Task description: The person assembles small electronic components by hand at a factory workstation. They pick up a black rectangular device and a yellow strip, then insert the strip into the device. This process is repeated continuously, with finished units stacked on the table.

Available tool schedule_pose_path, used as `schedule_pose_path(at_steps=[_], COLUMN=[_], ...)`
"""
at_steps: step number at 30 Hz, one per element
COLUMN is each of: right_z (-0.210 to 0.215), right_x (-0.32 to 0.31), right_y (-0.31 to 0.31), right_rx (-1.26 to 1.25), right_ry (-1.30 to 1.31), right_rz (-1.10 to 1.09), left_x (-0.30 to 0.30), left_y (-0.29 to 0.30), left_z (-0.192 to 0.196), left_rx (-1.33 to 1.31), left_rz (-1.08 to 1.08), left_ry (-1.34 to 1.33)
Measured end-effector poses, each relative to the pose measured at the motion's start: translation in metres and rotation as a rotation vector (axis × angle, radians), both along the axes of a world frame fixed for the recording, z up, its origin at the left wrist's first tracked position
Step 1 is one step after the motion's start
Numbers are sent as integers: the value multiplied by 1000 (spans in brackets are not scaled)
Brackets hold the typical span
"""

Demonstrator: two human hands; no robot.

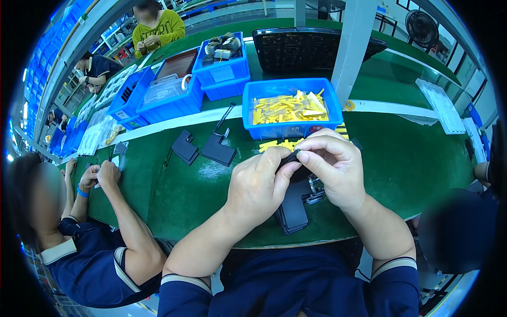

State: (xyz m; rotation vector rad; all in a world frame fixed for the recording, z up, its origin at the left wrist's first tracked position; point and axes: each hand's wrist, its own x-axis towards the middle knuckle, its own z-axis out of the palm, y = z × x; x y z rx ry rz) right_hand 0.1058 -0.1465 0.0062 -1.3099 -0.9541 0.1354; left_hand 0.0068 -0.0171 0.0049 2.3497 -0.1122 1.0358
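Between my two hands is a small black part (288, 160), mostly hidden by fingers. My left hand (259, 182) grips its left end between thumb and curled fingers. The thumb and fingertips of my right hand (336, 165) pinch its right end. Beneath my hands lies a stack of flat black L-shaped pieces (292, 211), with metal-looking hardware (315, 191) at its right side. Just beyond my fingertips, loose yellow strips (280, 144) lie on the green table (200, 206).
A blue bin (246, 105) full of yellow pieces stands ahead. More black L-shaped pieces (218, 149) lie left of it. Blue crates (196, 100) stand at the far left. A co-worker (100, 248) works at my left; another person's dark head (455, 231) is at my right. A white post (355, 47) rises behind the bin.
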Motion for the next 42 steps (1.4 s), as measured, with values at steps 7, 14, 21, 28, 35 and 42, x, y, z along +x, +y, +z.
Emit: schedule_pose_path(at_steps=[7, 14, 21, 28, 35, 42], right_z=[3, -1, -2, -3, -3, -3], right_x=[-2, -5, -7, -9, -9, -7], right_y=[-1, 0, 1, 2, 2, 3], right_rx=[-5, 48, 30, 7, 24, 18], right_ry=[70, 184, 190, 20, -66, -117], right_rz=[64, 109, 31, -66, -115, -107], left_x=[-2, -3, -5, -3, -2, -4], left_y=[-2, -5, -2, 0, 3, 2], left_z=[3, 5, 10, 8, 11, 14], left_rx=[18, 90, 110, 271, 136, -44], left_rz=[-1, 16, 74, 107, 31, 1], left_ry=[-7, -29, -83, -217, -123, -57])
